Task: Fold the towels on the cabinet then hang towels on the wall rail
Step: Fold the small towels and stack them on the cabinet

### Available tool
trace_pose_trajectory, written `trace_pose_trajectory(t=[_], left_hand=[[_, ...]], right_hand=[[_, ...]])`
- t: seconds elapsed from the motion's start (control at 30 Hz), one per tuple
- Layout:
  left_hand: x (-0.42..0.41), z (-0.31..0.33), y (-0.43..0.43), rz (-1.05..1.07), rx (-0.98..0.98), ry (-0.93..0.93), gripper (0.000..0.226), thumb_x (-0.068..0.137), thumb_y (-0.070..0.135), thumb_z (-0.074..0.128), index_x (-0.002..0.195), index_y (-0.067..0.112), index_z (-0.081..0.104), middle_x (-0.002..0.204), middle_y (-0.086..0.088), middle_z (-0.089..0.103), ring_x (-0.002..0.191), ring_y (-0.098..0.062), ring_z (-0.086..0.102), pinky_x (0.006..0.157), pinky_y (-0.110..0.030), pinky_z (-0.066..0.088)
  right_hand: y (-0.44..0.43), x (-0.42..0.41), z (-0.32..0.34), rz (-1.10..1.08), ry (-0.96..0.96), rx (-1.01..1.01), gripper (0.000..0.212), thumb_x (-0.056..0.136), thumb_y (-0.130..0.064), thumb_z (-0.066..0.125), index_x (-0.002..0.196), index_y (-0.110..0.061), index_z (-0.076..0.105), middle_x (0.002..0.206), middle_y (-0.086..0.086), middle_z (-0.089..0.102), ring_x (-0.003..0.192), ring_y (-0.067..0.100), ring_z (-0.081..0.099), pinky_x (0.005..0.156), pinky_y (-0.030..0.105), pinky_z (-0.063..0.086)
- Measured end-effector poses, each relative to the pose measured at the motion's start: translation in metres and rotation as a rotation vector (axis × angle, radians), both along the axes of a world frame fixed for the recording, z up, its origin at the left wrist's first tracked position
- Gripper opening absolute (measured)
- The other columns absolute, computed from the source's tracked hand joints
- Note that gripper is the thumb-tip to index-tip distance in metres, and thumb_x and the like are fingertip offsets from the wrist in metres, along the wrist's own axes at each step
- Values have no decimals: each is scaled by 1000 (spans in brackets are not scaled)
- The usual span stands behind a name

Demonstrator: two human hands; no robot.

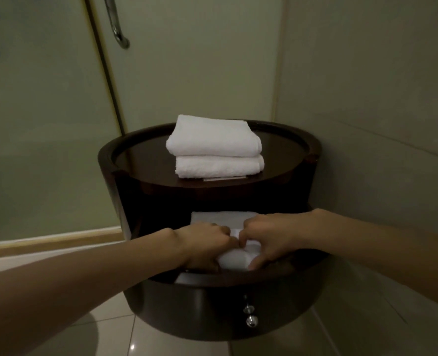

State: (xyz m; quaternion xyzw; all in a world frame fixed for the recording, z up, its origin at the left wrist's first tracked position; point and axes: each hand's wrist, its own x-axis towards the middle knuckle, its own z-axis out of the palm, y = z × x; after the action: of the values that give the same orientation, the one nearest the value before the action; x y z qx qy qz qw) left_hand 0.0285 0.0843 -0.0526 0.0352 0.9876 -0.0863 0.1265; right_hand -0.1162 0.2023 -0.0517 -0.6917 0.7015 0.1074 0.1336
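A round dark wooden cabinet (pixel 125 160) stands in the corner. Two folded white towels (pixel 212 145) lie stacked on its top. Its drawer (pixel 212 299) is pulled out below. Inside the drawer, my left hand (pixel 202 247) and my right hand (pixel 272 240) both grip a small white towel (pixel 236 259), knuckles almost touching. Another white towel (pixel 220 218) lies flat behind them in the drawer. No wall rail for the towels is in view.
A frosted glass door (pixel 45 124) with a chrome handle (pixel 117 29) stands to the left. A tiled wall (pixel 380 98) closes the right side. Two chrome knobs (pixel 250 316) stick out of the drawer front. Glossy floor tiles lie below.
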Motion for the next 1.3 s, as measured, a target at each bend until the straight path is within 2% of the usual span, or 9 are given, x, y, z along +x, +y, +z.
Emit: trace_pose_trajectory(t=[0.2, 0.3, 0.37, 0.47, 0.57, 0.67, 0.93, 1.03, 1.3], left_hand=[[-3, 14, -8, 128, 136, 245, 41, 72, 34, 65, 112, 32, 57, 105, 4, 66, 96, -20, 61, 72, -32, 49], [-2, 29, -12, 203, 294, 330, 36, 68, 35, 64, 104, 36, 59, 92, 12, 67, 87, -9, 62, 69, -30, 50], [0, 40, -15, 216, 355, 362, 38, 68, 38, 62, 106, 38, 58, 93, 15, 66, 85, -5, 61, 72, -33, 53], [6, 50, -17, 212, 336, 392, 55, 69, 52, 57, 121, 38, 47, 108, 15, 61, 92, -7, 59, 76, -37, 53], [10, 54, -18, 210, 225, 457, 68, 66, 65, 58, 126, 37, 40, 115, 14, 57, 99, -11, 58, 81, -35, 51], [13, 65, -25, 195, 200, 562, 57, 74, 56, 64, 124, 35, 45, 117, 10, 59, 105, -13, 57, 81, -29, 47], [18, 128, -40, 182, 383, 586, 50, 67, 43, 78, 112, 31, 62, 105, 12, 66, 93, -5, 59, 79, -25, 49], [17, 149, -45, 195, 422, 657, 39, 62, 37, 83, 97, 34, 66, 88, 18, 65, 80, 3, 59, 69, -16, 46], [12, 207, -54, 257, 465, 658, 23, 63, 29, 87, 75, 35, 68, 74, 14, 68, 65, 3, 61, 56, -17, 47]], right_hand=[[7, 7, 8, -37, 4, -131, 72, 77, -54, 69, 136, -25, 40, 130, 0, 52, 115, 20, 51, 87, 27, 40], [10, 10, 15, -128, 73, -238, 50, 82, -41, 67, 122, -20, 44, 117, 3, 57, 102, 23, 58, 80, 34, 48], [12, 9, 24, -129, 49, -362, 26, 85, -32, 62, 103, -21, 46, 102, 2, 59, 89, 23, 60, 71, 34, 48], [13, 4, 47, -138, -11, -487, 16, 84, -29, 59, 92, -18, 50, 93, 0, 61, 84, 21, 59, 70, 37, 49], [11, 2, 69, -116, -31, -572, 15, 84, -30, 59, 93, -17, 57, 95, 0, 64, 89, 18, 61, 71, 33, 49], [9, 2, 89, -78, -41, -583, 14, 85, -29, 59, 94, -19, 58, 99, -1, 64, 91, 18, 60, 69, 29, 45], [9, 4, 138, -109, -135, -683, 36, 79, -33, 70, 112, -23, 62, 108, -3, 66, 96, 13, 59, 83, 34, 49], [8, 3, 152, -127, -157, -741, 35, 77, -31, 72, 109, -23, 63, 104, -6, 65, 92, 10, 58, 80, 28, 48], [-2, -2, 202, -221, -229, -755, 31, 77, -33, 76, 104, -21, 67, 88, -9, 62, 71, -7, 52, 54, 3, 40]])
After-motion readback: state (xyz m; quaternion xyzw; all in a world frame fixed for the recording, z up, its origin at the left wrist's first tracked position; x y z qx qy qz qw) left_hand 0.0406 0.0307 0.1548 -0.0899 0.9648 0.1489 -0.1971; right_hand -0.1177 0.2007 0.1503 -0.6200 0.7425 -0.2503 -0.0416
